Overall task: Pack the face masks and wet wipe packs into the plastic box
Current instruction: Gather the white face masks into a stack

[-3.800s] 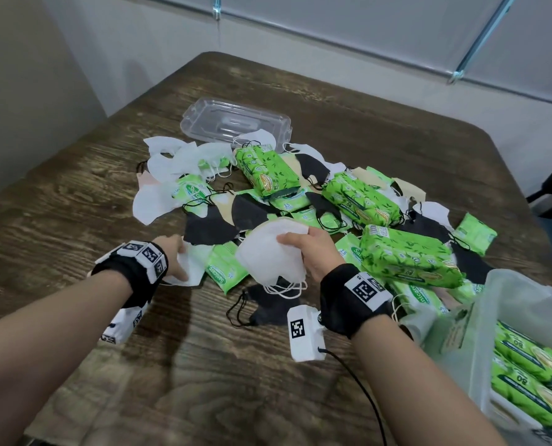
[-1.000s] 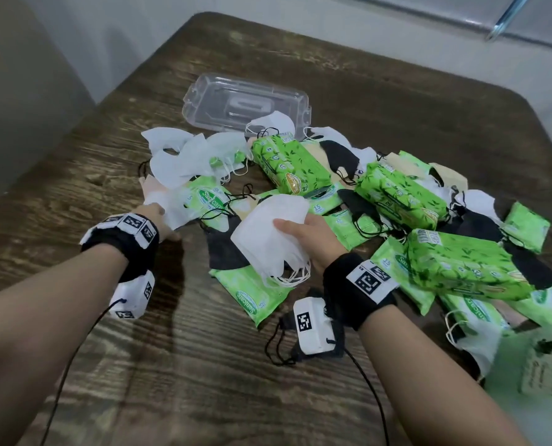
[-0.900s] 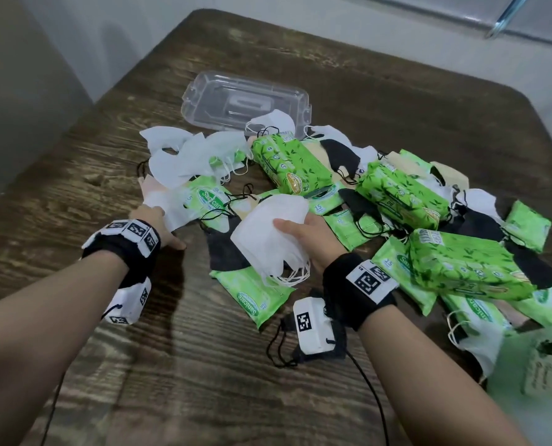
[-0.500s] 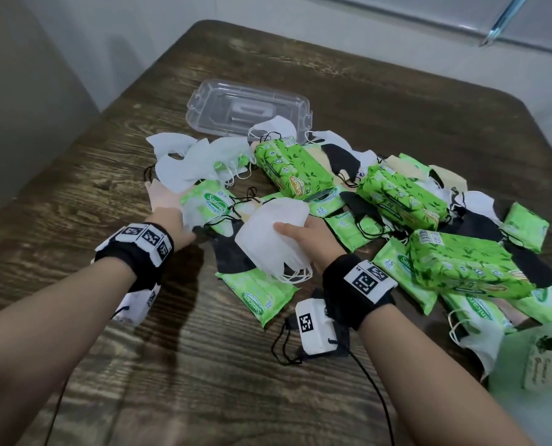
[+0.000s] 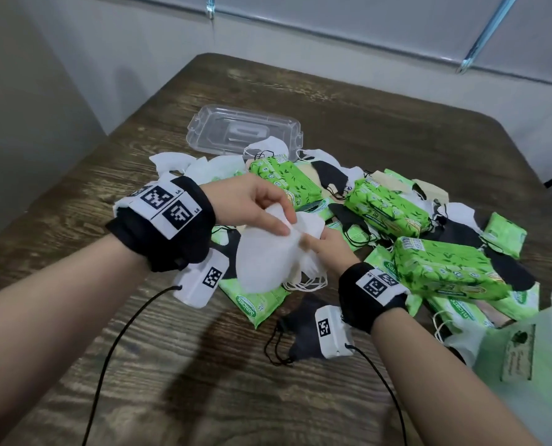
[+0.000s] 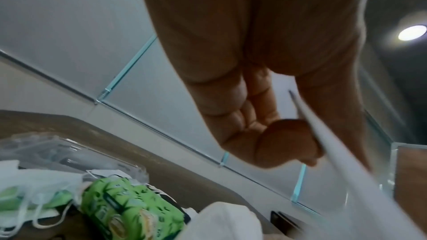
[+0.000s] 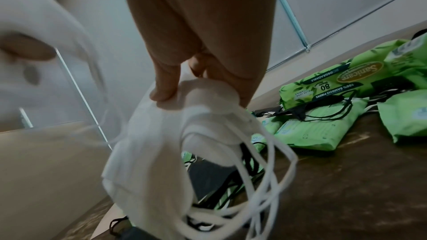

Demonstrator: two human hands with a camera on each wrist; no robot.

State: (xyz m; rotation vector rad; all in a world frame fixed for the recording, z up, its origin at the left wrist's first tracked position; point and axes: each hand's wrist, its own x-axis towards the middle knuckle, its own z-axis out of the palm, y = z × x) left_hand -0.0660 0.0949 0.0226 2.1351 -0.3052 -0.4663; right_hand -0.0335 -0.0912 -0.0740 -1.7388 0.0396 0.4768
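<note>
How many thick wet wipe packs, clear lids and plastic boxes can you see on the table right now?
Thick wet wipe packs: 3
Clear lid: 1
Plastic box, only partly in view: 1
Total: 5
</note>
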